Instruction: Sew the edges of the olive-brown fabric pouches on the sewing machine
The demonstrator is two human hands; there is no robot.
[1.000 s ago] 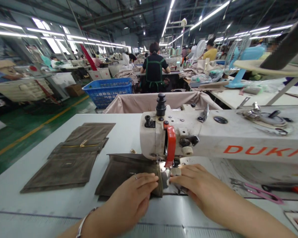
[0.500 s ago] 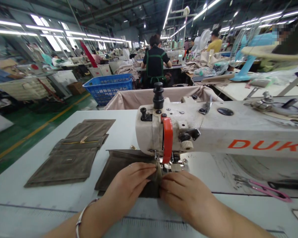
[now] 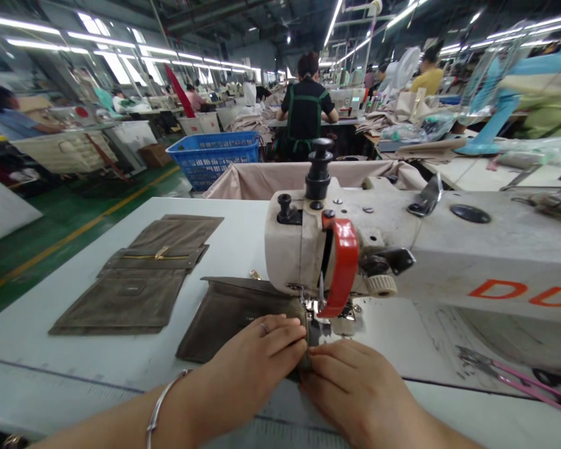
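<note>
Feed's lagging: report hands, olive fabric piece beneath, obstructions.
Left bare hand on olive fabric piece; right bare hand at its edge. Corner beneath white sewing machine's head. Pink-handled metal snips right, clear of hands.

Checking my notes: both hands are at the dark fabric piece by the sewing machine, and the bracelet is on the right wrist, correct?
Not quite: the bracelet is on the wrist of the left hand, not the right hand, as the head view shows. Both are at the dark fabric piece by the sewing machine.
</note>
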